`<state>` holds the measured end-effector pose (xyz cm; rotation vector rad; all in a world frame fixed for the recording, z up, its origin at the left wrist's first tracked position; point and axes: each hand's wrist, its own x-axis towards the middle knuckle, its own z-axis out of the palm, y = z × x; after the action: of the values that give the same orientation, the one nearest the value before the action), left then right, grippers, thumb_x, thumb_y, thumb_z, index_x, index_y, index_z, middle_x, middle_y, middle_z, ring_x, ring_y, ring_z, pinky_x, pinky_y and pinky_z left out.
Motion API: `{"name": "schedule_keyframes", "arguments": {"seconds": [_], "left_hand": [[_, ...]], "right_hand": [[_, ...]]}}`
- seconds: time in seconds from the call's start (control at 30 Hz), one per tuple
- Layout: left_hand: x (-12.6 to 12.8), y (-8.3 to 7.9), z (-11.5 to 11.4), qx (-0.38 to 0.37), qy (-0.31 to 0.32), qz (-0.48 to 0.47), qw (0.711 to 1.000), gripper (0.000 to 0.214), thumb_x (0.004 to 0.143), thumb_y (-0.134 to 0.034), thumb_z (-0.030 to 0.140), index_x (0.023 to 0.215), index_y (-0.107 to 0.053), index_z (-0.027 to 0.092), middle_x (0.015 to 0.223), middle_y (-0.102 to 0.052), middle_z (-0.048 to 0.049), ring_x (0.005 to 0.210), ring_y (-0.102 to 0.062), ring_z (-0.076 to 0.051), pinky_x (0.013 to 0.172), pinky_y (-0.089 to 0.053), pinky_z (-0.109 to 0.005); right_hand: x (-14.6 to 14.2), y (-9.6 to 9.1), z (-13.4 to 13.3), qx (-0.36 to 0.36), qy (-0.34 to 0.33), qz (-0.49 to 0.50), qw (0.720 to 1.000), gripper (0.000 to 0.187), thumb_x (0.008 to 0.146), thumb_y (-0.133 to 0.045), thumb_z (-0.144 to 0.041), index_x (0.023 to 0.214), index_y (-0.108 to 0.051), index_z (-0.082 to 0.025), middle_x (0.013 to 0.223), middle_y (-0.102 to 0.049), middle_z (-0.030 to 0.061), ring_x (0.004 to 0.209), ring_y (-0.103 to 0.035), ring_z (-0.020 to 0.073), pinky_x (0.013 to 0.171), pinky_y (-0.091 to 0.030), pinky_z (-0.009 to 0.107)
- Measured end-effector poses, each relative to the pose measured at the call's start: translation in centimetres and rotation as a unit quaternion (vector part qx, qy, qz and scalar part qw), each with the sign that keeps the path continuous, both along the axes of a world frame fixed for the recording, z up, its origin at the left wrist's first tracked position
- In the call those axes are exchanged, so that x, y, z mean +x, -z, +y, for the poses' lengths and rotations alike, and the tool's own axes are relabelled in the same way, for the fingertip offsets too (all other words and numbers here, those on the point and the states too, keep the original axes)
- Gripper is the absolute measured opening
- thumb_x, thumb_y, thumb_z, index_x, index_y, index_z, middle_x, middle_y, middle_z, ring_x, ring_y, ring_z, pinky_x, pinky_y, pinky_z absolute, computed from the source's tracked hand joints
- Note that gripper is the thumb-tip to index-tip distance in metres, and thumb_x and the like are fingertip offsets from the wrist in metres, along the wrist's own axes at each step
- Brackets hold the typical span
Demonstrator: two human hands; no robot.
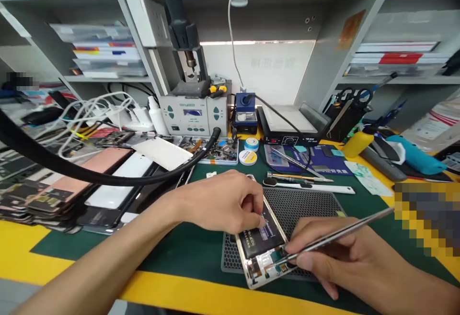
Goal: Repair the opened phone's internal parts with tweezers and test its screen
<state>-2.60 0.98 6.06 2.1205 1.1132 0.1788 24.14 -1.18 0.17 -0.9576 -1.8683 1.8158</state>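
An opened phone with a black battery lies on a dark perforated mat in front of me. My left hand rests over the phone's upper part, fingers curled and pressing on it. My right hand is closed on metal tweezers, whose tips touch the phone's lower board.
Stacks of phone screens and back covers fill the left. A black hose crosses them. A soldering station, parts tray, hot plate, more tools and a yellow bottle stand behind.
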Motion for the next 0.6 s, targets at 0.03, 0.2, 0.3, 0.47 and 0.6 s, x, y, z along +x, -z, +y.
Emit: {"name": "schedule_keyframes", "arguments": {"seconds": [0.03,0.2,0.3,0.47,0.6], "left_hand": [[0.0,0.2,-0.1,0.000,-0.001,-0.004,1.000,0.011,0.087,-0.068,0.029,0.086,-0.069,0.018,0.065,-0.063,0.0050,0.057,-0.056,-0.010,0.047,-0.037,-0.020],[-0.4,0.5,-0.5,0.010,-0.016,-0.015,1.000,0.006,0.084,-0.068,0.026,0.080,-0.067,0.021,0.066,-0.064,0.0057,0.056,-0.054,-0.010,0.045,-0.036,-0.020],[-0.4,0.7,-0.4,0.021,-0.021,-0.013,0.999,0.004,0.083,-0.067,0.024,0.080,-0.067,0.022,0.067,-0.065,0.0073,0.056,-0.053,-0.009,0.044,-0.036,-0.019],[-0.3,0.9,-0.2,0.024,-0.019,-0.013,0.999,0.008,0.082,-0.066,0.023,0.075,-0.064,0.022,0.064,-0.062,0.0086,0.055,-0.050,-0.007,0.044,-0.034,-0.016],[-0.3,1.0,-0.1,0.017,-0.019,-0.015,1.000,0.008,0.083,-0.066,0.023,0.075,-0.064,0.022,0.064,-0.062,0.0084,0.055,-0.051,-0.007,0.044,-0.034,-0.016]], "right_hand": [[0.1,0.1,0.0,0.001,-0.002,0.003,1.000,0.021,0.098,-0.071,-0.043,0.103,-0.079,-0.023,0.093,-0.064,0.0025,0.056,-0.054,0.0067,0.051,-0.046,0.020],[0.7,0.5,0.1,0.026,-0.029,-0.016,0.999,0.011,0.099,-0.071,-0.027,0.104,-0.081,-0.030,0.094,-0.066,0.0011,0.057,-0.056,0.0057,0.051,-0.047,0.016],[1.3,0.8,-0.1,0.055,-0.030,-0.042,0.997,0.015,0.100,-0.069,-0.025,0.108,-0.080,-0.032,0.097,-0.067,0.0026,0.060,-0.058,0.0075,0.052,-0.048,0.017],[1.6,0.8,-0.2,0.061,-0.027,-0.052,0.996,0.017,0.099,-0.069,-0.023,0.109,-0.080,-0.031,0.098,-0.068,0.0045,0.060,-0.060,0.0086,0.053,-0.051,0.019],[1.3,0.7,-0.1,0.024,-0.026,-0.026,0.999,0.017,0.101,-0.068,-0.022,0.108,-0.080,-0.031,0.098,-0.067,0.0028,0.066,-0.065,0.0090,0.058,-0.054,0.018]]}}
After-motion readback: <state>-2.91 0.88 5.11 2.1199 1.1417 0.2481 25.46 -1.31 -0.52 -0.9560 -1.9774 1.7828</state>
